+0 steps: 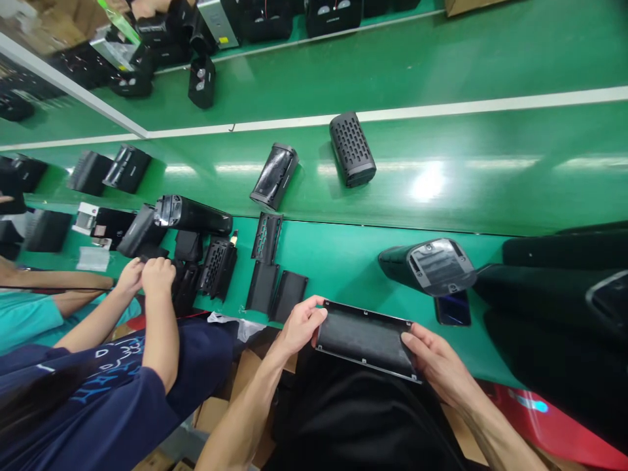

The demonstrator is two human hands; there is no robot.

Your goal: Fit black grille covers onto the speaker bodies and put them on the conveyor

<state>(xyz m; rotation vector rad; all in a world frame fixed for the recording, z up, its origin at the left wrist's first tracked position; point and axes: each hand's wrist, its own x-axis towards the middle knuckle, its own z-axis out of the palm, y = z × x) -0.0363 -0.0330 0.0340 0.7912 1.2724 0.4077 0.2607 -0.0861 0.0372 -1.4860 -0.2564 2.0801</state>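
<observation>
Head camera: our left hand point(300, 327) and right hand point(438, 362) grip opposite ends of a black panel point(366, 339) beside the green bench point(338, 261).

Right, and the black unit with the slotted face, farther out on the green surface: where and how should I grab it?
I'd take the slotted unit around its middle, hand from above, thumb and fingers on opposite long sides. It lies pointing roughly away from you, with bare green surface along both sides, while its far end reaches the white strip.
</observation>
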